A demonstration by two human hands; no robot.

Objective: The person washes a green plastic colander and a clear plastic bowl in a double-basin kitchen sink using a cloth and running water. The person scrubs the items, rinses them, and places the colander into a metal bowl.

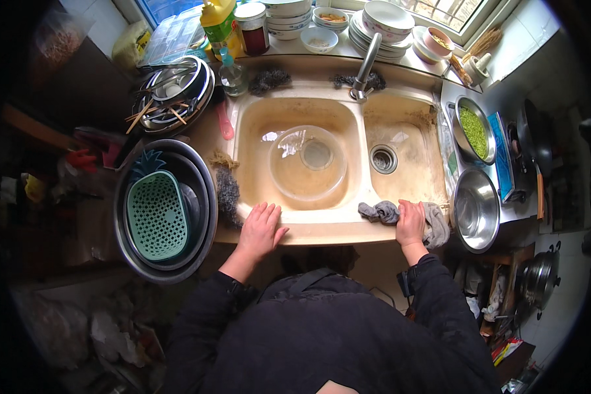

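My left hand [261,227] lies palm down on the front rim of the double-basin sink [315,230], thumb spread and holding nothing. At the rim's right part is my right hand [410,222], between a twisted dark grey cloth [380,212] and a lighter grey cloth [436,225]. It touches the cloths, but whether the fingers grip them is hidden. The large left basin holds a transparent round bowl [281,183], apparently with water in it. A metal drain [383,159] shows in the smaller right basin. The faucet [369,61] rises behind the divider.
Left of the sink, a green perforated basket [152,216] sits inside nested metal basins [208,231]. Stacked bowls [288,22] and plates [381,47] line the windowsill. On the right stand a bowl of green beans or peas [473,133] and a steel bowl [475,209].
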